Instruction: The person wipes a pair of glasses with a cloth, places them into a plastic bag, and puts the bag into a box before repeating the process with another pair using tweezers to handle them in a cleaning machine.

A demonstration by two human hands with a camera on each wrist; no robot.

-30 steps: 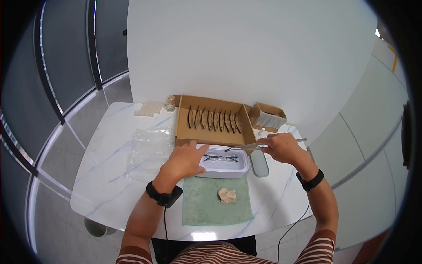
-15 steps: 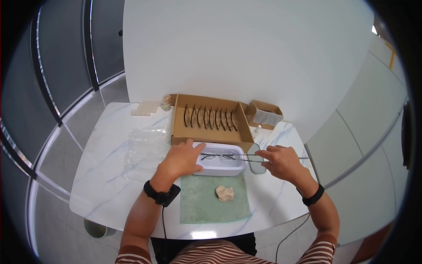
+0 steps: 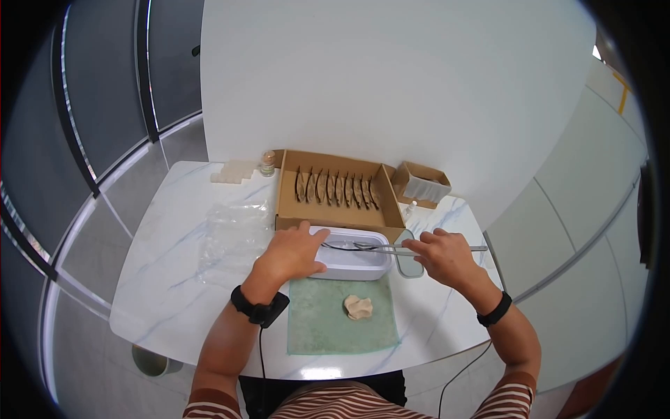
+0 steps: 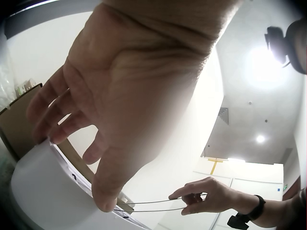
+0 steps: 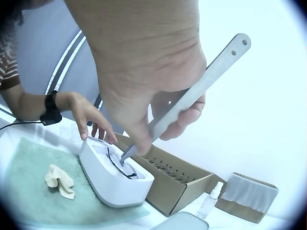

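A white oblong ultrasonic cleaner (image 3: 356, 272) stands at the table's middle, with dark-framed eyeglasses (image 3: 338, 247) inside its basin. My left hand (image 3: 292, 253) holds the cleaner's left end, thumb by the near rim and fingers at the far side. In my right hand (image 3: 448, 260) are long metal tweezers (image 5: 189, 98), pinched between thumb and fingers from the right. Their tips reach into the basin and meet the glasses at a lens. The glasses' frame stands tilted in the basin in the right wrist view.
Behind the cleaner stands a cardboard box (image 3: 280, 209) with several dark glasses arms in a row. A green cloth (image 3: 321, 328) with a crumpled beige cloth (image 3: 358, 307) lies in front. Clear plastic (image 3: 234, 241) is at left; a lid (image 3: 412, 269), spray bottle (image 5: 209, 203) and small carton (image 3: 412, 171) at right.
My right hand has lowered the tweezers from above the cleaner into the basin. The glasses, earlier lying flat, have tipped at the tweezers' tips. My left hand stays on the cleaner.
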